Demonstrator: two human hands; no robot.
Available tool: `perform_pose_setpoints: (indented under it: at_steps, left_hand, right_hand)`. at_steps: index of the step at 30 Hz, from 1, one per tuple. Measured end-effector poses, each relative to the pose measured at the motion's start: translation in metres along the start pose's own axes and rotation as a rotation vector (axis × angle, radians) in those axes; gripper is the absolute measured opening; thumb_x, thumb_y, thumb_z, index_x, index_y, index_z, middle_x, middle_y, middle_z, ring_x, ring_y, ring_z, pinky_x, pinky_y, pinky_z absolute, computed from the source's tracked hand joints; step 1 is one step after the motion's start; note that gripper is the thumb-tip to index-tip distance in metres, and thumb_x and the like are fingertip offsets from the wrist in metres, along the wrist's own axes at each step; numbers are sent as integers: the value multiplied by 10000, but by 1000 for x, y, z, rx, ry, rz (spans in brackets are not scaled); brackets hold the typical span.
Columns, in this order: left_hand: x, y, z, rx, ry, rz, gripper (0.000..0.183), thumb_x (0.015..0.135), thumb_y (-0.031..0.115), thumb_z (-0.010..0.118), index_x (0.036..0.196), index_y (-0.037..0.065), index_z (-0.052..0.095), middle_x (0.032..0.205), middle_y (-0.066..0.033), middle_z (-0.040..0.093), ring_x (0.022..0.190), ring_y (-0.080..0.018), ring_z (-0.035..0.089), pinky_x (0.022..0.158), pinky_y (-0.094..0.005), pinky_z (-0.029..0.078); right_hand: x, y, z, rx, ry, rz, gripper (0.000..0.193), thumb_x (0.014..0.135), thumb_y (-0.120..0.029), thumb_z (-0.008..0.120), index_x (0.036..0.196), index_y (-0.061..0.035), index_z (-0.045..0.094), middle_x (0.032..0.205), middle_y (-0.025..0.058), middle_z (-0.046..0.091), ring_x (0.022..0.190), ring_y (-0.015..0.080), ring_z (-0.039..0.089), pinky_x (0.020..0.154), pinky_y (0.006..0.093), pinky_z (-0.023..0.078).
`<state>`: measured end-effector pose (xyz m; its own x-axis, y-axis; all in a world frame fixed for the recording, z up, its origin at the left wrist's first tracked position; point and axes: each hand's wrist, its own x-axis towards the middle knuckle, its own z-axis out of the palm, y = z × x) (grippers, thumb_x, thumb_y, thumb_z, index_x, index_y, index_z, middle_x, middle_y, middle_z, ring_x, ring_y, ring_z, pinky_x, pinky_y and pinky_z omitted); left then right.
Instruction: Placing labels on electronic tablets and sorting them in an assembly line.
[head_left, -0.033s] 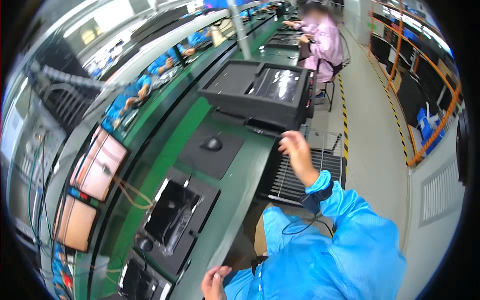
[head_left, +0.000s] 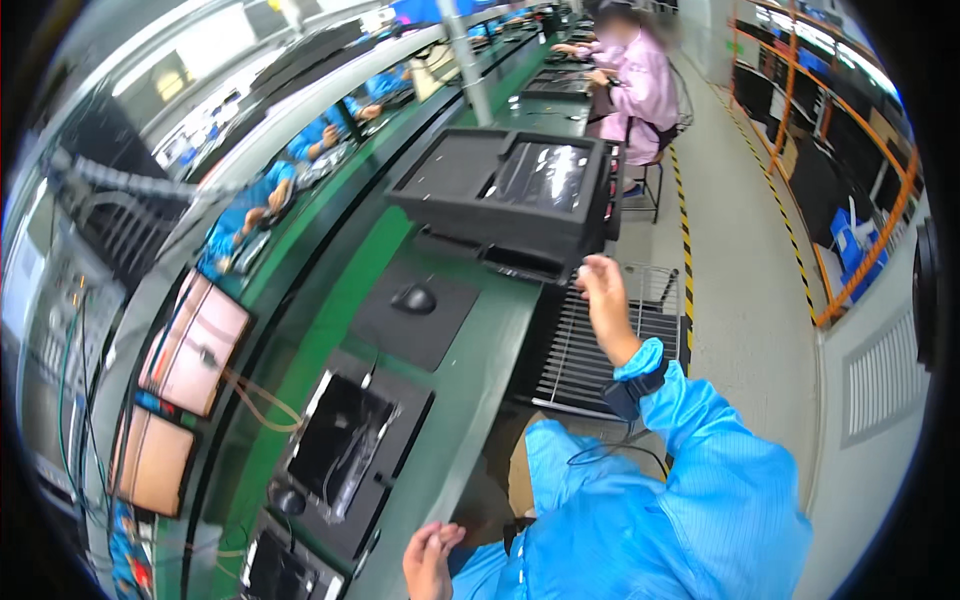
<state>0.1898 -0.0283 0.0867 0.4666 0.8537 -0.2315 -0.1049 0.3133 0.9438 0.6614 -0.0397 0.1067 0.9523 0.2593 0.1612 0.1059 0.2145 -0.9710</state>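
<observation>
My right hand [head_left: 606,300] is raised beside the near right corner of a stack of black foam trays [head_left: 520,235], its fingers loosely bent and nothing plainly visible in them. I cannot tell whether its fingertips touch the tray's edge. In the top tray lies a flat, shiny panel in clear wrap [head_left: 541,173]. My left hand [head_left: 430,562] hovers low by the bench's near edge, fingers half curled, with nothing seen in it. On the bench to its left, a dark screen panel [head_left: 340,440] with loose clear film rests on a black mat [head_left: 412,400].
A black mouse [head_left: 414,298] sits on a dark pad [head_left: 440,335]. Below the trays stands a wire rack [head_left: 580,365]. Two pinkish lit screens [head_left: 200,340] line the left side. A person in pink [head_left: 640,85] sits farther along the bench; orange shelving [head_left: 785,110] borders the aisle.
My right hand has shifted slightly right and its fingers have turned a little. The view has moved slightly, so the trays and bench appear farther left. My left hand stays nearly in place.
</observation>
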Motion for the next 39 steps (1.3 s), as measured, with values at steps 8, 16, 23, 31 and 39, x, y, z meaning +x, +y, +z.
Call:
perform_pose_setpoints:
  at_steps: [8,16,23,31,39]
  left_hand:
    - [231,26,217,-110,-248,-273,848,983,479,642,1567,18,235,1539,-196,379,1448,-315,378,1213,-494,317]
    - [375,-2,351,-550,-231,-267,1129,919,751,472,1629,39,-43,1712,-168,33,1586,-308,39,1274,-485,82]
    - [392,-23,404,-802,-195,-122,713,1022,618,367,1423,50,524,1471,-110,549,1407,-294,434,1198,-465,284]
    - [452,16,341,-437,20,-25,986,898,708,581,1603,116,229,1672,-82,259,1565,-224,140,1254,-470,-19]
    - [472,8,340,-354,-183,27,1312,861,756,623,1593,40,-196,1715,-140,-88,1583,-259,-44,1265,-423,-22]
  right_hand:
    - [159,65,-51,321,-136,394,1330,782,-849,617,1636,-87,-61,1713,140,28,1575,341,25,1185,654,191]
    - [194,25,-24,222,-168,497,1445,744,-826,684,1601,27,-107,1680,254,43,1566,355,54,1243,498,155]
    - [160,-7,-5,117,-306,591,1226,808,-774,664,1638,-184,-20,1670,180,149,1512,427,217,1069,744,302]
    - [178,-2,-13,108,-280,612,1234,766,-844,626,1630,-89,171,1679,216,143,1514,483,144,1097,798,102]
    - [220,-2,-24,108,-440,593,909,852,-690,640,1514,-114,399,1442,99,518,1312,329,515,1003,682,416]
